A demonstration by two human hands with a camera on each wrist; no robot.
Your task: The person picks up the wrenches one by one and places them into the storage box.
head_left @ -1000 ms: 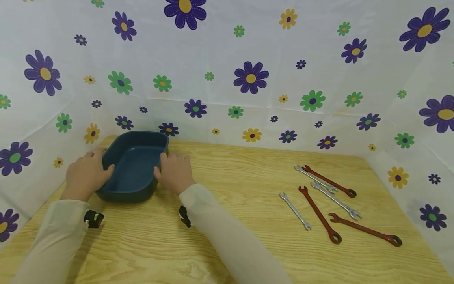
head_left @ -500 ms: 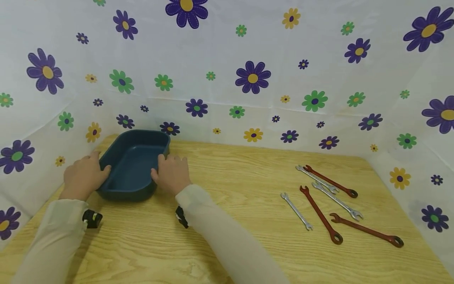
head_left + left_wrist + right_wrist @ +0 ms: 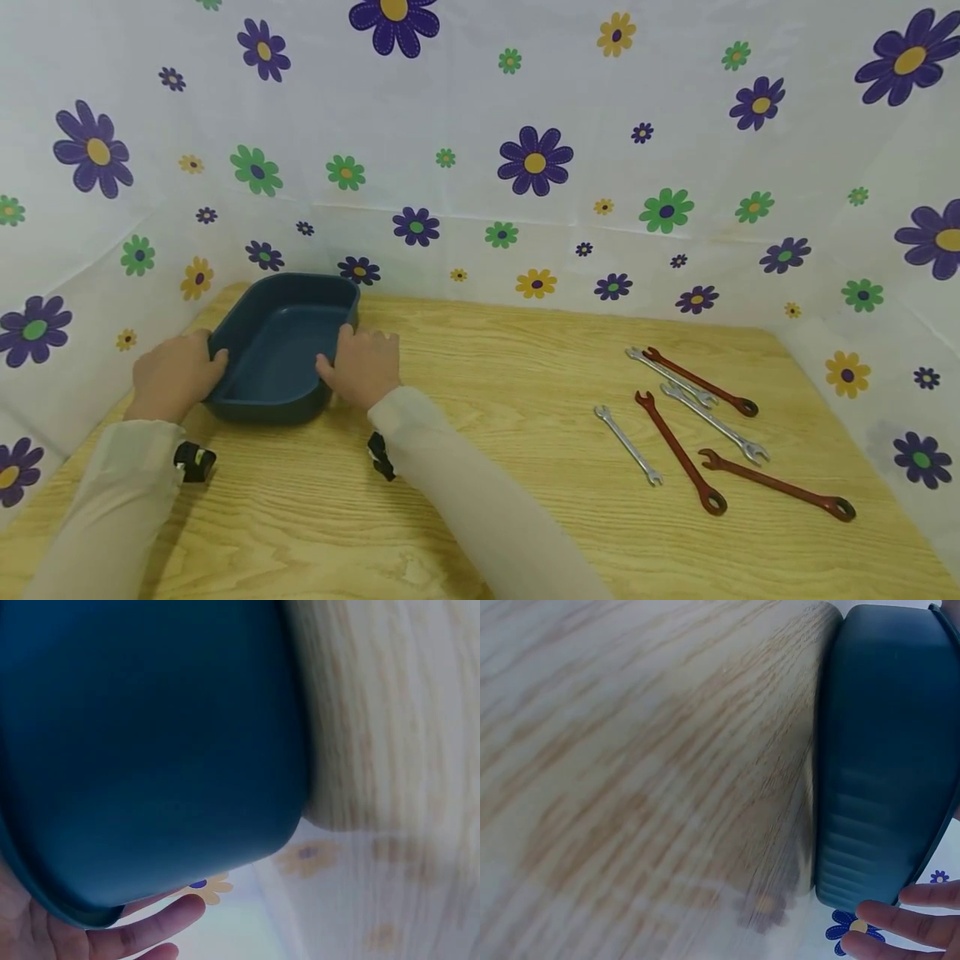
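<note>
A dark blue plastic basin point(image 3: 288, 350) with rounded corners stands on the wooden table at the back left, its inside bare. My left hand point(image 3: 174, 375) grips its left rim, thumb over the edge and fingers along the outer wall. On the opposite side my right hand point(image 3: 363, 364) holds the right rim, thumb at the inner edge. The left wrist view shows the basin's outer wall point(image 3: 165, 765) up close, with fingers point(image 3: 150, 930) reaching past the rim. In the right wrist view, spread fingers point(image 3: 907, 922) lie at the rim, and the basin's base meets the tabletop.
Several wrenches lie loose on the table's right side: silver open-ended ones, such as a small wrench point(image 3: 628, 446), and red combination wrenches, such as the rightmost wrench point(image 3: 776, 485). A flower-printed white sheet point(image 3: 465, 108) encloses the back and sides of the wooden table point(image 3: 480, 375).
Both hands and the basin's near end have shifted slightly left. The left thumb has drawn back toward the rim. The wrenches lie as before.
</note>
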